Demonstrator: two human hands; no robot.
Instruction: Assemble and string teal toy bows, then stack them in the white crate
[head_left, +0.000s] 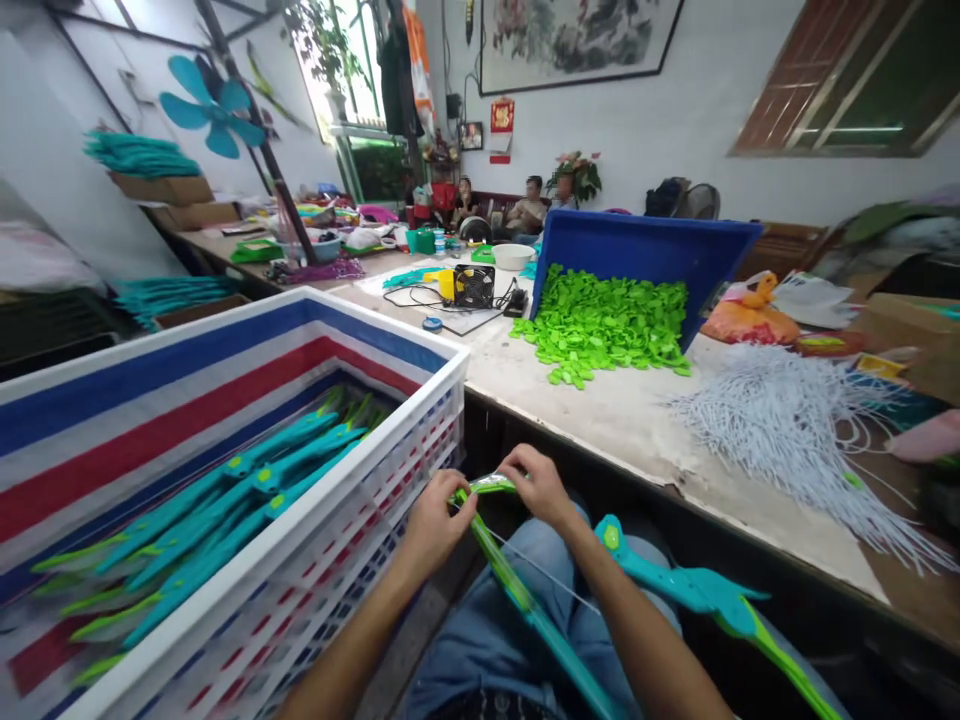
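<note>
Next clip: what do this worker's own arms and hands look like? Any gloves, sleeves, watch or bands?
No gloves: the left hand and right hand are both bare. The forearms are uncovered down to the picture's bottom edge, so no sleeve shows. No watch, bracelet or band sits on either wrist; rings cannot be made out. Blue jeans cover the lap.

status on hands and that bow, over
Left hand and right hand shut on toy bow tip. Spare bow on lap, clear of hands.
</note>
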